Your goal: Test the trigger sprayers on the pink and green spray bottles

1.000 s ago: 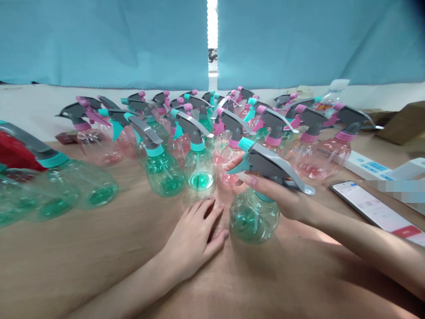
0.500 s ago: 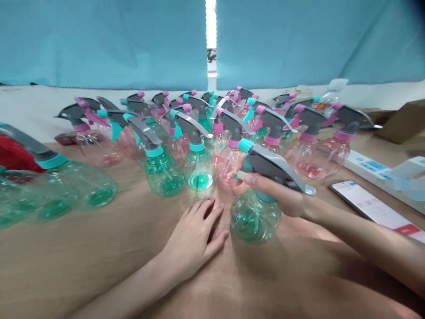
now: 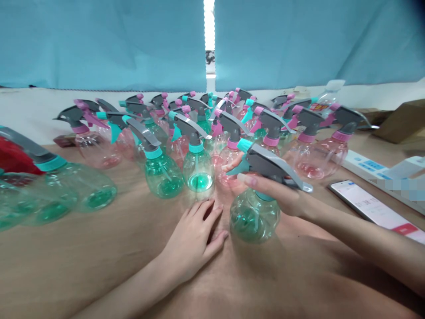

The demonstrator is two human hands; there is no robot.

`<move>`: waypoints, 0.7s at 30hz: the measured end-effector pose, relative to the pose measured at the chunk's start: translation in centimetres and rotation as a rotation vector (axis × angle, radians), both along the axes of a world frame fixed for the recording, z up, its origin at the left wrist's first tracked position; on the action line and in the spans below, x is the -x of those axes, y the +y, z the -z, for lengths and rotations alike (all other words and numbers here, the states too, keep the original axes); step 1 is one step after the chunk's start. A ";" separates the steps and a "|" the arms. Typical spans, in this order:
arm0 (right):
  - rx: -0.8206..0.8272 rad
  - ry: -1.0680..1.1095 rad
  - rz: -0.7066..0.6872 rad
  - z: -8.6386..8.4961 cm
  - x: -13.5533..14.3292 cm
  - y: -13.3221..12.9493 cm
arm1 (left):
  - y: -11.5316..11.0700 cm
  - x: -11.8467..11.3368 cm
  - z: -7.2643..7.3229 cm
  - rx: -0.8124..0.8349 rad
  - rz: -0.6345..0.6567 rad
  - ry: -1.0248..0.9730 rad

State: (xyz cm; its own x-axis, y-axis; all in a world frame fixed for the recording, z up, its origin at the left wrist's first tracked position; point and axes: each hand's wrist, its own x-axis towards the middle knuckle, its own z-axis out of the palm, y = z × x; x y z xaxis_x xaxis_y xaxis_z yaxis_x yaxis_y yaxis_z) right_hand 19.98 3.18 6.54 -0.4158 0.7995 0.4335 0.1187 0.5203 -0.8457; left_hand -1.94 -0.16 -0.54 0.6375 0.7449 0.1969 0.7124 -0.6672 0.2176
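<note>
My right hand (image 3: 282, 192) is wrapped round the neck of a green spray bottle (image 3: 254, 219) with a grey and teal spray head; its fingertips show near the teal trigger. The bottle stands upright at the centre right. My left hand (image 3: 195, 235) lies on the wooden table (image 3: 116, 261) to the left of that bottle, fingers spread and holding nothing. Just beyond my left hand stand two green spray bottles, one (image 3: 198, 173) straight ahead and one (image 3: 164, 175) further left. A pink spray bottle (image 3: 229, 159) is partly hidden behind my right hand's fingers.
Several pink and green spray bottles crowd the table's back. More green bottles (image 3: 96, 186) stand at the left by a red item (image 3: 16, 153). At the right are a phone (image 3: 375, 206), a white and blue box (image 3: 368, 164), a cardboard box (image 3: 403, 122) and a clear bottle (image 3: 328, 95).
The right hand's fingers have moved slightly at the trigger, which now shows more fully. The left hand has stayed flat in place. The whole view has shifted a little.
</note>
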 end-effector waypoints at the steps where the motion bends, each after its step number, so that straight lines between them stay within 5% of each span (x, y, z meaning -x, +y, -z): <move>1: 0.001 0.006 0.011 0.3 0.0 0.1 | 0.0 0.0 0.0 0.003 0.001 0.001; 21: 0.001 0.096 -0.008 0.5 0.2 0.0 | 0.0 -0.1 0.1 0.011 -0.007 0.009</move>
State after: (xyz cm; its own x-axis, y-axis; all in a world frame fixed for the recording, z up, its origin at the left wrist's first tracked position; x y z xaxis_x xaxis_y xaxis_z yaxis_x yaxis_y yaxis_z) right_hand 19.73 3.17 6.05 -0.3784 0.7969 0.4709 0.0326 0.5199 -0.8536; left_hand -1.89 -0.18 -0.60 0.6339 0.7515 0.1829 0.7191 -0.6597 0.2183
